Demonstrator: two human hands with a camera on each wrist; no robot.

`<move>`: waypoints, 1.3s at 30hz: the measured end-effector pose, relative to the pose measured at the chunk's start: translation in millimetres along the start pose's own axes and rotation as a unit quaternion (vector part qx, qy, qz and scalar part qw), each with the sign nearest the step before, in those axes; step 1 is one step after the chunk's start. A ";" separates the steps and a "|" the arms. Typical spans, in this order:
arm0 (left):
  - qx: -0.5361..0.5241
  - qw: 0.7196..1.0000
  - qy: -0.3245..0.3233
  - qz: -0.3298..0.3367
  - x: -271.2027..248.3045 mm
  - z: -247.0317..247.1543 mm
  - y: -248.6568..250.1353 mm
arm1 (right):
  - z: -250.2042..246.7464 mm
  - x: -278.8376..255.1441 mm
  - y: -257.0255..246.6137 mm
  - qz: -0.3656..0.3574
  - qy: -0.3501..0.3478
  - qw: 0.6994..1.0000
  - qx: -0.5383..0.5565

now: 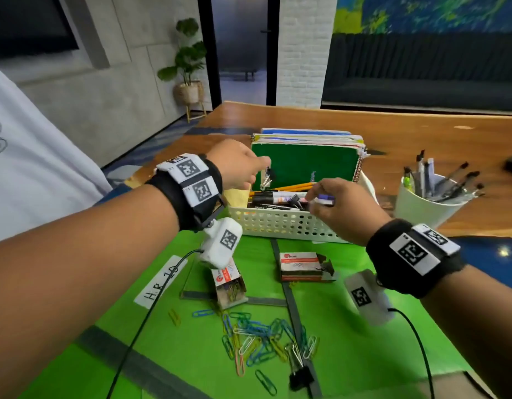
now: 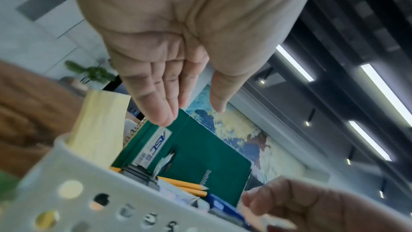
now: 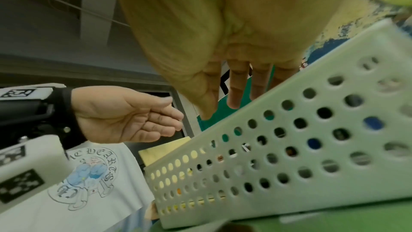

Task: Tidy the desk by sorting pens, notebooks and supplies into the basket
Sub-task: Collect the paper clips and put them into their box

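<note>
I am holding my left hand (image 1: pixel 236 165) over the basket's (image 1: pixel 280 223) 9 o'clock end, fingers straight and pressed together, a binder clip (image 1: pixel 266 176) in the air just beneath them, while my right hand (image 1: pixel 344 208), fingers straight and slightly spread, is perhaps touching a purple marker (image 1: pixel 325 199) toward 3 o'clock.

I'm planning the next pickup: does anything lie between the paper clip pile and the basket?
Yes: two small boxes on the green mat, an open box on the left and a closed box on the right, lie between the paper clips and the basket. Both look low.
</note>
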State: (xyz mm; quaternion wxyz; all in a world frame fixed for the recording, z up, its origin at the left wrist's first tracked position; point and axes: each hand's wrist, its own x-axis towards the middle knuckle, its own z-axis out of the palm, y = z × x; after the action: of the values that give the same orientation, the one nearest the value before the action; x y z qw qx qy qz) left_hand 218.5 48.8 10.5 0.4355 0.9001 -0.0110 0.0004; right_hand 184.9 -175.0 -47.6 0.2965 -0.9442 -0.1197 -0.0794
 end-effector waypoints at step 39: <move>0.379 0.754 -0.460 0.276 -165.4 89.1 -16.4 | -31.6 7.6 9.8 0.131 -0.286 0.948 -0.049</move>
State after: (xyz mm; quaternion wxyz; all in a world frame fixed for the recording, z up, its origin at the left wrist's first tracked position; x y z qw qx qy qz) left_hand 52.7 -7.7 -59.4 -0.0185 0.8407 -0.4570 -0.2899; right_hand 192.4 -199.8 -25.5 0.2104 -0.9480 -0.0710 0.2279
